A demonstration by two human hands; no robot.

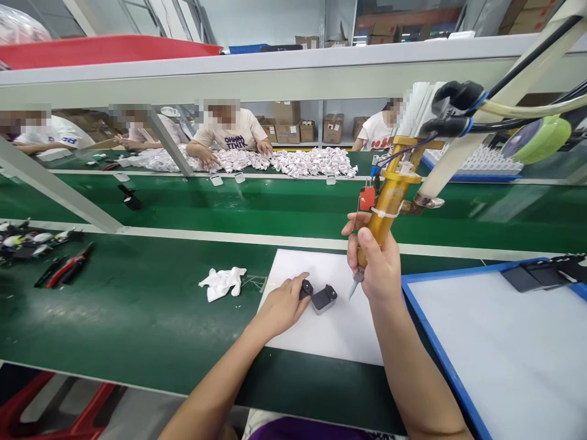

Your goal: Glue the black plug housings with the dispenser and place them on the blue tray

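Observation:
My right hand (380, 260) is wrapped round a gold-coloured glue dispensing gun (389, 205) with a red switch strapped to its side. Its pale tapered nozzle (353, 288) points down, above the white board (339, 339). With thumb and fingers my left hand (282, 308) holds a small black plastic part (306, 288) at the board, partly hidden by the fingers. Just right of it, a second small part, a black piece on a grey base (324, 298), rests on the board. The nozzle tip is apart from both parts.
A crumpled white tissue (223, 283) lies left of the board, with red-and-black pliers (68, 266) farther left. At right is a blue-rimmed tray (440, 330) with black parts (532, 275). Beyond the green conveyor (257, 205), several people sit by heaped white parts (312, 162). Hoses hang at upper right.

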